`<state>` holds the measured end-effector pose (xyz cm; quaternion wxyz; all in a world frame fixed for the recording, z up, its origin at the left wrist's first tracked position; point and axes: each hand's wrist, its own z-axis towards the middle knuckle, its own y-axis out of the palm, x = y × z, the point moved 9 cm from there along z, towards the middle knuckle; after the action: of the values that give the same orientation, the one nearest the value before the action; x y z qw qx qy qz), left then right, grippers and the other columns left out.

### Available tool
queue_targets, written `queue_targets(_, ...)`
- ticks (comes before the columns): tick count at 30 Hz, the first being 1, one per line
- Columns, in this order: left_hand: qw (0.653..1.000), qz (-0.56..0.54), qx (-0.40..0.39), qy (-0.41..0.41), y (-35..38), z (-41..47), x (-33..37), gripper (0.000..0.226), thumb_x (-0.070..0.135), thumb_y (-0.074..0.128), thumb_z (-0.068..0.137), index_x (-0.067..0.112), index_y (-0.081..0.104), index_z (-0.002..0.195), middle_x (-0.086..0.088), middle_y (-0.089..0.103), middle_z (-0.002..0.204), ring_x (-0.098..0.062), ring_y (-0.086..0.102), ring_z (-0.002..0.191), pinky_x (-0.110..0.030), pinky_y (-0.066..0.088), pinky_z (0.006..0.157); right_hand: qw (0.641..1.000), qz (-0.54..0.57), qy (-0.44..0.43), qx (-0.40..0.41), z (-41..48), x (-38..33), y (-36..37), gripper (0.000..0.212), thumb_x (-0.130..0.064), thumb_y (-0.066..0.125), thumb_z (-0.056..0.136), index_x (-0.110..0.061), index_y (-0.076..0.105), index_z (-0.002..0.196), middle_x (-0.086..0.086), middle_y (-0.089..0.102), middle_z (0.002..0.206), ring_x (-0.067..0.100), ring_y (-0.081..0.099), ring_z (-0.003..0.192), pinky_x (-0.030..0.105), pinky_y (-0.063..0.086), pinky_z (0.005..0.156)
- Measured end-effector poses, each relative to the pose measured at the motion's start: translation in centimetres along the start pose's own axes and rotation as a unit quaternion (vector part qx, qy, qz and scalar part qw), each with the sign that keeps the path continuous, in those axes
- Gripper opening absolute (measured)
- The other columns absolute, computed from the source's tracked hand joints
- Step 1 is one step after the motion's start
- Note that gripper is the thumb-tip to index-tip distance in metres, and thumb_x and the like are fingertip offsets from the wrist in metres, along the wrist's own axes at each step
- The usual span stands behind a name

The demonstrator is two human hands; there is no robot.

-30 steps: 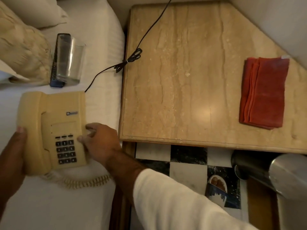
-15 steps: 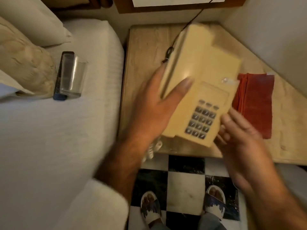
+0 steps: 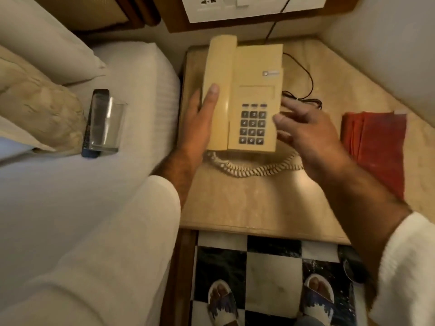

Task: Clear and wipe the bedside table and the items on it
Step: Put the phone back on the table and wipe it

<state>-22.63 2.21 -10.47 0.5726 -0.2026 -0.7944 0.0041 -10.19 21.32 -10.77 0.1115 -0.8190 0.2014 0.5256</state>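
Observation:
A cream telephone (image 3: 256, 90) rests flat at the back of the marble bedside table (image 3: 247, 203), handset on its cradle and coiled cord (image 3: 247, 169) lying in front. My left hand (image 3: 200, 121) grips the handset side, thumb on top. My right hand (image 3: 306, 132) is at the phone's right edge, fingers spread and blurred, barely touching it. A folded red cloth (image 3: 376, 142) lies on the table's right side.
A drinking glass (image 3: 106, 123) and a dark remote (image 3: 90, 137) lie on the white bed (image 3: 70, 184) beside pillows (image 3: 40, 109). The phone's black cable (image 3: 308, 81) runs up to a wall socket panel (image 3: 247, 8). Walls close in behind and to the right. Chequered floor (image 3: 270, 274) lies below.
The telephone was lifted from the bed, carried right over the table and set down at its back. My right hand's fingers have spread off it.

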Motion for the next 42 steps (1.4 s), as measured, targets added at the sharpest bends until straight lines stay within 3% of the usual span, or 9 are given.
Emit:
queue_targets(9, 0.997, 0.018, 0.074, -0.022, -3.8, 3.1, -4.0, 0.042, 0.054, 0.053, 0.108, 0.035, 0.054, 0.145, 0.014, 0.073, 0.119, -0.004, 0.076, 0.098, -0.027, 0.064, 0.078, 0.991, -0.132, 0.005, -0.022, 5.3, 2.0, 5.6, 0.045, -0.01, 0.062, 0.101, -0.028, 0.065, 0.142, -0.007, 0.074, 0.13, 0.012, 0.069, 0.12, 0.044, 0.058, 0.105)
queue_targets(14, 0.994, 0.079, 0.065, -0.024, -3.3, 4.3, -4.7, 0.073, 0.074, 0.055, 0.094, 0.032, 0.051, 0.154, 0.009, 0.065, 0.145, -0.015, 0.064, 0.13, -0.044, 0.053, 0.114, 0.984, -0.179, 0.012, -0.002, 6.4, 2.5, 5.6, 0.041, -0.01, 0.063, 0.102, -0.023, 0.066, 0.141, -0.005, 0.071, 0.135, 0.013, 0.064, 0.125, 0.039, 0.053, 0.112)
queue_targets(20, 0.967, 0.236, 0.082, -0.045, -3.8, 5.2, -5.1, 0.109, 0.099, 0.038, 0.074, 0.027, 0.051, 0.155, -0.006, 0.061, 0.151, -0.03, 0.059, 0.136, -0.049, 0.048, 0.117, 0.973, -0.231, -0.012, 0.019, 4.4, 2.3, 3.8, 0.046, -0.017, 0.068, 0.101, -0.022, 0.061, 0.146, -0.005, 0.069, 0.131, 0.011, 0.064, 0.119, 0.033, 0.054, 0.109)
queue_targets(24, 0.891, 0.396, 0.182, 0.126, -2.4, 1.6, -0.2, 0.082, 0.073, 0.05, 0.097, 0.013, 0.052, 0.153, -0.016, 0.052, 0.153, -0.031, 0.048, 0.142, -0.043, 0.041, 0.118, 0.944, -0.253, -0.044, 0.208, 0.1, 1.9, -7.2, 0.038, -0.026, 0.068, 0.097, -0.024, 0.07, 0.136, -0.01, 0.069, 0.12, 0.008, 0.065, 0.114, 0.018, 0.051, 0.102)
queue_targets(26, 0.897, 0.336, 0.154, 0.242, 1.2, -2.0, 1.7, 0.067, 0.057, 0.058, 0.101, 0.007, 0.058, 0.145, -0.016, 0.055, 0.148, -0.027, 0.051, 0.137, -0.034, 0.042, 0.114, 0.898, -0.315, 0.001, 0.306, -2.6, 2.7, -14.2, 0.042, -0.031, 0.065, 0.095, -0.024, 0.068, 0.137, -0.004, 0.068, 0.13, 0.015, 0.063, 0.123, 0.031, 0.048, 0.112)
queue_targets(29, 0.92, 0.29, 0.029, 0.262, 7.6, -6.4, 0.2, 0.055, 0.049, 0.061, 0.1, 0.01, 0.063, 0.139, -0.011, 0.057, 0.145, -0.021, 0.052, 0.135, -0.031, 0.047, 0.112, 0.837, -0.408, 0.131, 0.342, -4.7, 5.6, -20.2, 0.058, -0.051, 0.062, 0.093, -0.004, 0.068, 0.127, 0.022, 0.067, 0.132, 0.041, 0.06, 0.127, 0.05, 0.046, 0.114)
queue_targets(34, 0.947, 0.247, -0.091, 0.186, 14.2, -11.0, -4.2, 0.055, 0.049, 0.065, 0.098, 0.014, 0.064, 0.141, -0.005, 0.06, 0.144, -0.016, 0.054, 0.134, -0.03, 0.047, 0.113, 0.911, -0.237, 0.13, 0.311, -4.3, 6.8, -20.4, 0.059, -0.046, 0.083, 0.083, -0.017, 0.067, 0.132, 0.003, 0.073, 0.123, 0.022, 0.07, 0.11, 0.045, 0.058, 0.102)
queue_targets(38, 0.969, 0.194, -0.109, 0.107, 15.4, -11.3, -6.4, 0.053, 0.046, 0.072, 0.097, 0.019, 0.064, 0.142, 0.001, 0.061, 0.142, -0.013, 0.059, 0.128, -0.038, 0.059, 0.104, 0.949, -0.122, 0.148, 0.248, -3.5, 6.7, -19.6, 0.014, -0.023, 0.082, 0.086, -0.021, 0.076, 0.098, 0.01, 0.079, 0.106, 0.024, 0.075, 0.094, 0.041, 0.06, 0.088)
queue_targets(42, 0.996, 0.042, -0.073, -0.037, 14.7, -9.9, -6.6, 0.07, 0.032, 0.087, 0.088, 0.017, 0.057, 0.149, 0.001, 0.061, 0.145, -0.009, 0.064, 0.124, -0.011, 0.056, 0.09, 0.982, -0.12, 0.086, 0.115, -4.4, 4.0, -14.6, 0.017, -0.012, 0.075, 0.09, -0.018, 0.074, 0.105, 0.007, 0.076, 0.1, 0.022, 0.07, 0.093, 0.043, 0.055, 0.089)
